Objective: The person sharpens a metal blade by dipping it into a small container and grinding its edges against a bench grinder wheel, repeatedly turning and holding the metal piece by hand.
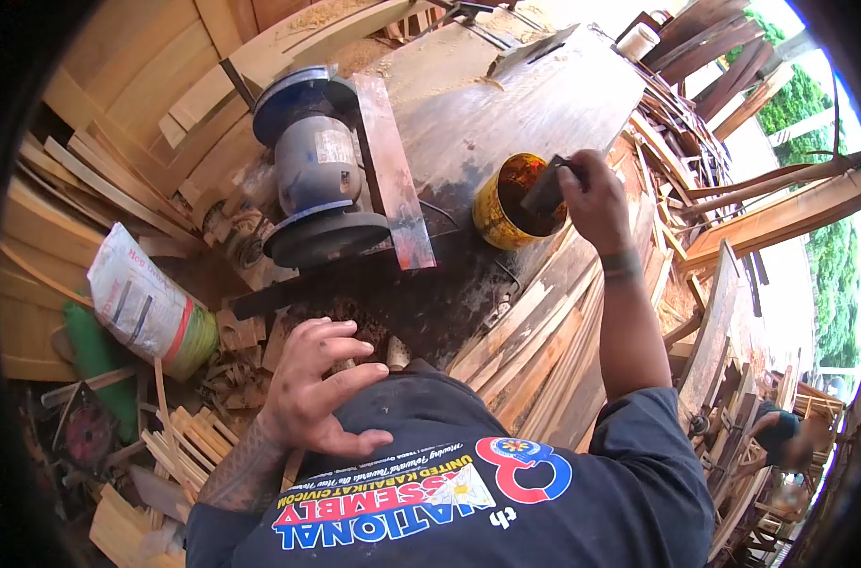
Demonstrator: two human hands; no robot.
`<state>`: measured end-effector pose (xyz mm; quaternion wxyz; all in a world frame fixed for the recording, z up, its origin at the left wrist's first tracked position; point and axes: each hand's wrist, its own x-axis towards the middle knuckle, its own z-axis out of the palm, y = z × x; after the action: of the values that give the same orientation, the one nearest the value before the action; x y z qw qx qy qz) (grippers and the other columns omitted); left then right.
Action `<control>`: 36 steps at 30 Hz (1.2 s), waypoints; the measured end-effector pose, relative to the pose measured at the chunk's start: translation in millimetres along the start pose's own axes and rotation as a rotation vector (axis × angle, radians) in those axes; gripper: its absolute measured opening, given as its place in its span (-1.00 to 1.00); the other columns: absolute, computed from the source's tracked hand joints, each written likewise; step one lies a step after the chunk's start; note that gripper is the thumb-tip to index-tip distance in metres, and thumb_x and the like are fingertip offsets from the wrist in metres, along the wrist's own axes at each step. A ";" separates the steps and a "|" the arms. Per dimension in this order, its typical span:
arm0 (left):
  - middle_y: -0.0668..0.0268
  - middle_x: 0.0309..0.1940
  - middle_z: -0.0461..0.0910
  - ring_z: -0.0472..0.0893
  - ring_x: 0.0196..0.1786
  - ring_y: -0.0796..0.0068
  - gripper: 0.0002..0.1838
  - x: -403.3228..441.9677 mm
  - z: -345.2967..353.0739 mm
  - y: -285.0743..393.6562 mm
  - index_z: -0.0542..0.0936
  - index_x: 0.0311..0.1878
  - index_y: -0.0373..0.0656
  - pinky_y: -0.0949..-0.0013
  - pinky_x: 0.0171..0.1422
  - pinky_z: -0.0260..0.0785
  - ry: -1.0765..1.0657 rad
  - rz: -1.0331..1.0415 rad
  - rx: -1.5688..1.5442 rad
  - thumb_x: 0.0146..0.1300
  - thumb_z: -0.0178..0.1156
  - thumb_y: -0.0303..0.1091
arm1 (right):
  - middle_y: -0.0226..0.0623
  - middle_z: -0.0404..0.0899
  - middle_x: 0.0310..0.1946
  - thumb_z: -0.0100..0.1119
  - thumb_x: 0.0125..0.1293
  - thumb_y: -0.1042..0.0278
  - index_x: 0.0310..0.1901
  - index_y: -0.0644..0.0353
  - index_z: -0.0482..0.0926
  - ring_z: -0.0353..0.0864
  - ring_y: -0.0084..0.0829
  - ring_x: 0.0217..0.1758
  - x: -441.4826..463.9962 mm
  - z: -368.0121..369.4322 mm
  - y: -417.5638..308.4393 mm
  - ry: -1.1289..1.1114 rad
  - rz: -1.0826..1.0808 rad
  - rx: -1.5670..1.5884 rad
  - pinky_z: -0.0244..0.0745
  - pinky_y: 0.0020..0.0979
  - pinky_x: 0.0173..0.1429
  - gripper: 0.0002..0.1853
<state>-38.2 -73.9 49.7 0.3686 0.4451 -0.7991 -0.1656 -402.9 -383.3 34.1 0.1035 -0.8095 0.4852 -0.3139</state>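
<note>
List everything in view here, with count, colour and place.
Grinder: 1, grey and blue, upper left
Board: 1, reddish-brown, right of the grinder
Can: 1, yellow, right of centre
Flat piece: 1, dark, at the can
Table: 1, grey-brown, top centre
Sack: 1, white, red and green, left
Cylinder: 1, whitish, top right
Wood: too many to count, brown, all around
Foliage: uncounted, green, right edge
Other person: 1, blurred, lower right
Shirt: 1, dark, printed, bottom
Left hand: 1, spread, before the shirt
Right hand: 1, holding the flat piece
</note>
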 end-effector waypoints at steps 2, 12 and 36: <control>0.17 0.06 0.72 0.70 0.25 -0.06 -0.38 -6.5 5.4 -7.3 0.81 0.07 -0.08 -0.19 0.35 0.52 -0.017 -0.012 0.016 0.03 0.71 0.10 | 0.14 0.80 -0.11 0.26 0.56 0.09 -0.06 0.19 0.63 0.80 0.24 0.00 18.2 20.2 11.4 -0.150 -0.071 -0.290 0.71 0.12 0.12 -0.71; 0.25 -0.11 0.78 0.78 -0.03 0.15 -0.65 -40.1 2.5 -16.6 0.79 -0.06 -0.12 0.09 0.13 0.60 -0.141 -0.209 0.033 0.22 0.62 -0.12 | -0.02 0.88 0.08 0.22 0.50 0.33 -0.03 0.23 0.87 0.88 -0.07 0.21 29.9 186.0 146.7 -0.674 -0.072 -0.593 0.78 0.00 0.28 -0.74; 0.26 -0.13 0.82 0.80 -0.06 0.44 -0.69 -49.7 65.0 -42.3 0.80 0.06 -0.25 0.34 0.06 0.65 0.010 -0.803 -0.660 0.45 0.53 -0.21 | -0.03 0.75 -0.22 0.46 0.39 0.20 -0.11 0.23 0.66 0.80 0.03 -0.17 -41.5 51.3 -3.4 0.036 0.124 -0.101 0.68 -0.01 -0.01 -0.73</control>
<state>-44.7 -59.9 -41.2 0.4007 0.5775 -0.4687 -0.5351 -382.9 -353.4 -21.4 0.0730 -0.7764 0.5514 -0.2965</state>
